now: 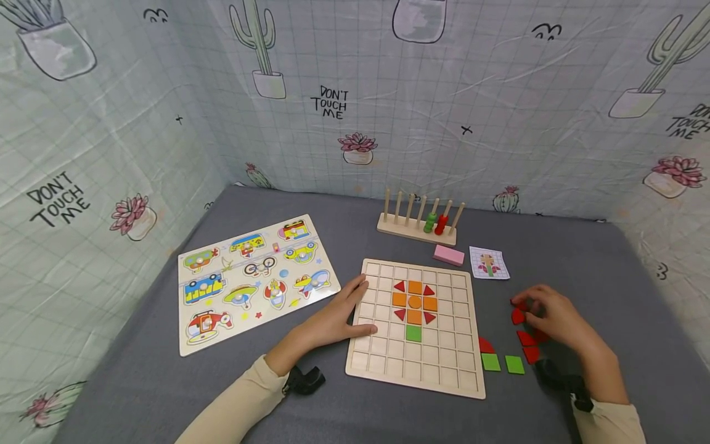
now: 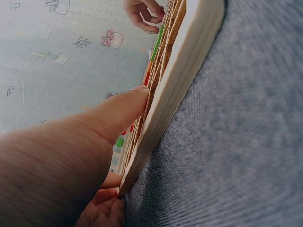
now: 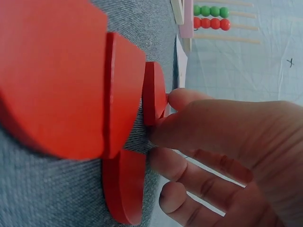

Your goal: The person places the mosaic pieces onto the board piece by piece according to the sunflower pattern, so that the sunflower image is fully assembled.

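My left hand [image 1: 339,313] lies at the left edge of a wooden grid board [image 1: 383,364], its thumb [image 2: 130,105] on top and its fingers along the side. On the board, orange squares surround an orange circle [image 1: 415,301], with small red triangles at the corners and a green square [image 1: 413,333] below. My right hand [image 1: 554,314] is right of the board among loose red pieces. Its thumb and index finger pinch a red piece [image 3: 165,109], mostly hidden by the fingers. A red rounded piece [image 3: 149,92] lies beside the thumb tip.
Two loose green squares [image 1: 514,365] and a red piece [image 1: 485,345] lie by the board's right edge. Behind it are a pattern card [image 1: 489,263], a pink block [image 1: 448,255] and a peg rack [image 1: 416,231] with beads. A vehicle puzzle [image 1: 257,277] lies left.
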{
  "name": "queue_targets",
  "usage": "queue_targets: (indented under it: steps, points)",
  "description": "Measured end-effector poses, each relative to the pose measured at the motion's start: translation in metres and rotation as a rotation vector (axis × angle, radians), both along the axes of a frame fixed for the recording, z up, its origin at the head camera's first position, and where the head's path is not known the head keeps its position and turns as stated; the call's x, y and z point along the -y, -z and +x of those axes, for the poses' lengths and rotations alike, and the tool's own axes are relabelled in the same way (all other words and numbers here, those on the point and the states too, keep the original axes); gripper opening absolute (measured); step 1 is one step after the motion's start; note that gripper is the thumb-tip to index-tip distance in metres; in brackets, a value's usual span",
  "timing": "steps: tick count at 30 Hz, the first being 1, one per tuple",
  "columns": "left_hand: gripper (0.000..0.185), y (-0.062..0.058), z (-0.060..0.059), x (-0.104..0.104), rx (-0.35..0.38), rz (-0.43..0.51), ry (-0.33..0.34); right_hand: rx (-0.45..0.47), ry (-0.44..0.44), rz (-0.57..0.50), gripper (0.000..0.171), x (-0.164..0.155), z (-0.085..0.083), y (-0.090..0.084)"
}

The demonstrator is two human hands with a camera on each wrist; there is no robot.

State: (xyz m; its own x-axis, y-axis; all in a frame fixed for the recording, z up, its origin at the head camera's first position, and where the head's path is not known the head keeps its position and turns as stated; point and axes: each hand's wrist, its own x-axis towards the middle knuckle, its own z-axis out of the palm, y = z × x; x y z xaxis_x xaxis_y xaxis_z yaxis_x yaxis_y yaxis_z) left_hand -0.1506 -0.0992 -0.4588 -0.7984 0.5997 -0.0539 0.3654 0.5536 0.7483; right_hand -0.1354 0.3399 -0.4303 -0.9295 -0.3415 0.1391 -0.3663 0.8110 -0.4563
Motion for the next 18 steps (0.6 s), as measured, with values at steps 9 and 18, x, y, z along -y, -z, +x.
queue_targets:
  steps: [9, 18]
  points:
    - [0.093, 0.0011, -0.0001, 0.0002, -0.004, -0.008, -0.004, 0.077, 0.043, 0.027, 0.028, 0.0014, -0.001, -0.0004]
    - [0.093, 0.0018, -0.0011, 0.0002, -0.003, -0.005, -0.001, 0.115, 0.062, 0.043, 0.034, 0.0027, -0.0031, 0.0002]
